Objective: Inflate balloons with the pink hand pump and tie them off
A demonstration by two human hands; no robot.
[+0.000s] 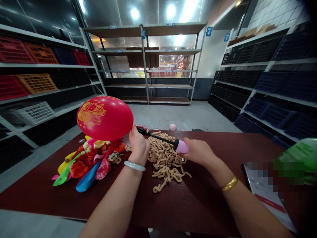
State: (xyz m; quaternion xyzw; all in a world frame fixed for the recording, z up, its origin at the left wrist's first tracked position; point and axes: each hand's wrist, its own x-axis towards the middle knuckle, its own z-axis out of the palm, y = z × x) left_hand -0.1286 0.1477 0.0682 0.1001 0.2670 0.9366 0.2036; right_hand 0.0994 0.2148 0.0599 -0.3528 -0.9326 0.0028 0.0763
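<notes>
A red inflated balloon [105,118] with a yellow printed figure sits at the nozzle end of a hand balloon pump [182,146]. My left hand [139,142] is closed around the black end of the pump, where the balloon's neck meets it; the neck itself is mostly hidden by the fingers. Closed on the pump's lilac end is my right hand [199,151], with the thin black rod drawn out between the two hands. Below the balloon lies a heap of limp, multicoloured balloons [86,162]. A pile of beige, twisted long balloons [165,155] lies beneath the pump.
Everything lies on a dark red-brown table [208,205]. A printed sheet or board [267,198] and a green plastic bag [297,158] are at the right. A small pink ball-like thing [172,127] shows beyond the far edge. Shelves with crates [37,82] line both sides.
</notes>
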